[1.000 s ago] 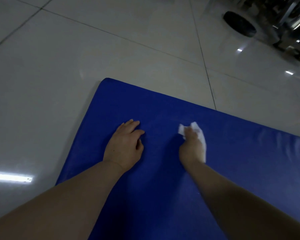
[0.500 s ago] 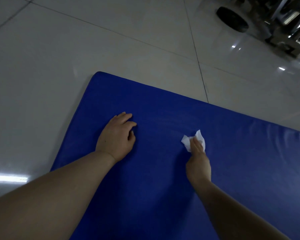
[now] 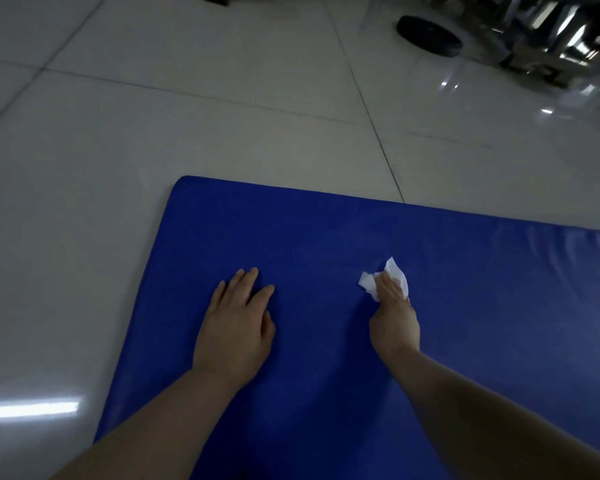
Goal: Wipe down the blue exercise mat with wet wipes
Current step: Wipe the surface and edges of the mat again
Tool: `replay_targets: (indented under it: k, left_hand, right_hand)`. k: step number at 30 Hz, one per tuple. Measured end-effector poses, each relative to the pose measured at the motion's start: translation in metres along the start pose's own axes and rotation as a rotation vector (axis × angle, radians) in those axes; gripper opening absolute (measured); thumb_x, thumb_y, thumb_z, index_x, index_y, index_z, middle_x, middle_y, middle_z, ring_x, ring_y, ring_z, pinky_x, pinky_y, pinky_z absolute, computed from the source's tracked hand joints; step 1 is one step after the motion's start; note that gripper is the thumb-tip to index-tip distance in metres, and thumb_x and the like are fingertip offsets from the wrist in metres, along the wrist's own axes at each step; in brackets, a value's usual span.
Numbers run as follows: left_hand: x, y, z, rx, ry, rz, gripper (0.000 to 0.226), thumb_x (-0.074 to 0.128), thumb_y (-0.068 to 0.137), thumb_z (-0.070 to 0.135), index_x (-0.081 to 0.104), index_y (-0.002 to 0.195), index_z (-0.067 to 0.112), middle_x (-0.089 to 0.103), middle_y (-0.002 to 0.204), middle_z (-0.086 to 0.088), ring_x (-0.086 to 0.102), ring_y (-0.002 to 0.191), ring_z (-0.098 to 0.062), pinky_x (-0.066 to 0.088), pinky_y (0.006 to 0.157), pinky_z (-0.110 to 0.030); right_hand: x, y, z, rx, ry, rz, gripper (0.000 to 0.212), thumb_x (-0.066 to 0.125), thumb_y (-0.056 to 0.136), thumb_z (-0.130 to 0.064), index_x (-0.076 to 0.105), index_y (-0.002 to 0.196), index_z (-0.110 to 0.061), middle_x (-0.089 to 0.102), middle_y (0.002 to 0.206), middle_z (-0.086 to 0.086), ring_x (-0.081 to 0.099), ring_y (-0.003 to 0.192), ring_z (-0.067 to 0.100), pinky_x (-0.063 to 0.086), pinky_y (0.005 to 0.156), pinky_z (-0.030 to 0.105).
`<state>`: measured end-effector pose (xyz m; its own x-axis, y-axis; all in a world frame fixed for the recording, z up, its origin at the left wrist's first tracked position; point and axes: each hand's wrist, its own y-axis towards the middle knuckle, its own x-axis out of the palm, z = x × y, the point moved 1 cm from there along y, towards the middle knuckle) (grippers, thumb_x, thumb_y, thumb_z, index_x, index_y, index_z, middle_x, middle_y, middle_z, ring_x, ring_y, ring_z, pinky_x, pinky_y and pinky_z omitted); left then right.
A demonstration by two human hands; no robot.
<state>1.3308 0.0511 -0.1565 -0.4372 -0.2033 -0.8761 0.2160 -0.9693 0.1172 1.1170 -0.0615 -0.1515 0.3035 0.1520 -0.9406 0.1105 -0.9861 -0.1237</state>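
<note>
floor: glossy pale grey tiled floor (image 3: 153, 116) with dark grout lines, carrying everything in view.
mat: large blue padded exercise mat (image 3: 482, 323) with a smooth vinyl-like skin, lying flat on the floor; its rounded far-left corner sits up and left of the hands, and it runs out of view to the right and toward the person. faint wrinkles show near its right side.
background: shiny chrome gym equipment (image 3: 551, 39) at the top right, with a flat black round disc (image 3: 428, 35) on the tiles just beside it – both well apart from the mat.
left hand (image 3: 234, 327): palm down on the mat, fingers straight and slightly spread, holding nothing – it looks like a brace for the body's weight.
right hand (image 3: 394, 318): fingers curled and clamped on the wipe, pressing it onto the mat.
wipe: small crumpled white wet wipe (image 3: 392, 275), bunched under the right fingertips, touching the mat's surface right of the left hand.
step in hand: wiping the left part of the mat, judging by the wipe pressed down there.
how far along: cannot tell which areas are done – no wet streaks show clearly.
next move: probably sweeping the wipe across unwiped surface with steady downward pressure, keeping it bunched under the fingers; the wide stretch to the right will likely call for shifting the bracing hand too.
</note>
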Motion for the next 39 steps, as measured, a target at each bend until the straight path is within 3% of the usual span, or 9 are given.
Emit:
replay_targets:
  k: [4, 8, 12, 15, 21, 26, 29, 32, 39]
  left_hand:
    - [0.000, 0.001, -0.001, -0.002, -0.027, 0.002, 0.044, 0.044, 0.096, 0.025, 0.046, 0.140, 0.021, 0.024, 0.156, -0.004, 0.017, 0.145, -0.017, 0.001, 0.119, -0.031]
    - [0.001, 0.002, -0.004, 0.001, -0.036, -0.005, 0.046, 0.042, 0.095, 0.027, 0.044, 0.141, 0.022, 0.023, 0.156, -0.002, 0.014, 0.145, -0.015, -0.001, 0.118, -0.028]
    - [0.000, 0.003, -0.004, 0.006, -0.068, 0.016, 0.045, 0.047, 0.094, 0.022, 0.046, 0.139, 0.021, 0.030, 0.153, -0.002, 0.019, 0.144, -0.016, 0.003, 0.118, -0.028]
    - [-0.001, 0.002, -0.003, 0.004, -0.058, 0.025, 0.043, 0.049, 0.093, 0.023, 0.050, 0.136, 0.017, 0.031, 0.153, -0.004, 0.022, 0.143, -0.018, 0.004, 0.118, -0.030]
    - [0.001, 0.002, -0.003, -0.005, -0.068, 0.030, 0.043, 0.046, 0.093, 0.025, 0.050, 0.135, 0.018, 0.031, 0.153, -0.004, 0.021, 0.143, -0.017, 0.002, 0.118, -0.029]
    - [0.000, 0.002, -0.003, 0.000, -0.069, 0.028, 0.043, 0.045, 0.094, 0.024, 0.048, 0.137, 0.018, 0.028, 0.154, -0.002, 0.018, 0.144, -0.015, -0.001, 0.117, -0.027]
    - [-0.001, 0.002, -0.004, 0.004, -0.074, 0.029, 0.041, 0.045, 0.095, 0.020, 0.048, 0.136, 0.017, 0.028, 0.154, -0.004, 0.018, 0.144, -0.016, 0.001, 0.118, -0.027]
    - [-0.001, 0.002, -0.004, -0.005, -0.096, 0.035, 0.040, 0.043, 0.096, 0.018, 0.050, 0.135, 0.015, 0.030, 0.153, -0.005, 0.019, 0.144, -0.016, 0.002, 0.118, -0.027]
    - [0.000, 0.002, -0.004, -0.009, -0.087, 0.051, 0.041, 0.045, 0.094, 0.018, 0.051, 0.134, 0.016, 0.032, 0.152, -0.004, 0.022, 0.143, -0.016, 0.004, 0.118, -0.028]
  right_hand:
    - [0.008, -0.006, -0.039, 0.133, 0.088, 0.093, 0.066, 0.039, 0.086, 0.012, 0.034, 0.144, -0.020, 0.017, 0.157, -0.006, 0.029, 0.139, 0.020, 0.042, 0.094, 0.029]
    - [0.027, -0.020, -0.093, -0.334, 0.051, -0.031, 0.061, 0.045, 0.090, 0.003, 0.032, 0.147, -0.013, 0.024, 0.156, 0.005, 0.019, 0.144, 0.021, 0.019, 0.117, 0.032]
    - [0.030, -0.027, -0.099, -0.631, -0.023, -0.154, 0.068, 0.044, 0.090, 0.006, 0.022, 0.150, -0.016, 0.015, 0.159, -0.002, 0.003, 0.146, 0.011, 0.008, 0.117, 0.025]
    - [0.009, -0.014, -0.060, -0.464, 0.019, -0.135, 0.065, 0.042, 0.089, 0.007, 0.026, 0.148, -0.013, 0.020, 0.157, 0.004, 0.013, 0.146, 0.017, 0.006, 0.114, 0.018]
    - [-0.021, -0.012, 0.009, 0.150, 0.017, 0.095, 0.068, 0.039, 0.086, 0.014, 0.031, 0.147, -0.016, 0.021, 0.157, -0.002, 0.026, 0.141, 0.020, 0.033, 0.110, 0.037]
    - [0.003, -0.027, -0.046, -0.166, 0.012, 0.060, 0.069, 0.039, 0.087, 0.015, 0.034, 0.146, -0.020, 0.021, 0.156, -0.009, 0.018, 0.143, 0.009, 0.013, 0.109, 0.013]
    - [0.024, -0.050, -0.087, -0.519, 0.013, -0.082, 0.065, 0.043, 0.090, 0.008, 0.031, 0.147, -0.018, 0.018, 0.157, -0.006, 0.009, 0.146, 0.009, -0.003, 0.111, 0.010]
    - [0.028, -0.058, -0.088, -0.694, -0.041, -0.179, 0.066, 0.041, 0.090, 0.007, 0.025, 0.149, -0.017, 0.017, 0.158, -0.004, 0.004, 0.142, 0.004, -0.012, 0.108, 0.011]
    - [-0.018, -0.022, -0.002, -0.328, -0.130, -0.105, 0.065, 0.044, 0.088, 0.008, 0.029, 0.148, -0.012, 0.021, 0.157, 0.005, 0.016, 0.145, 0.020, 0.012, 0.117, 0.027]
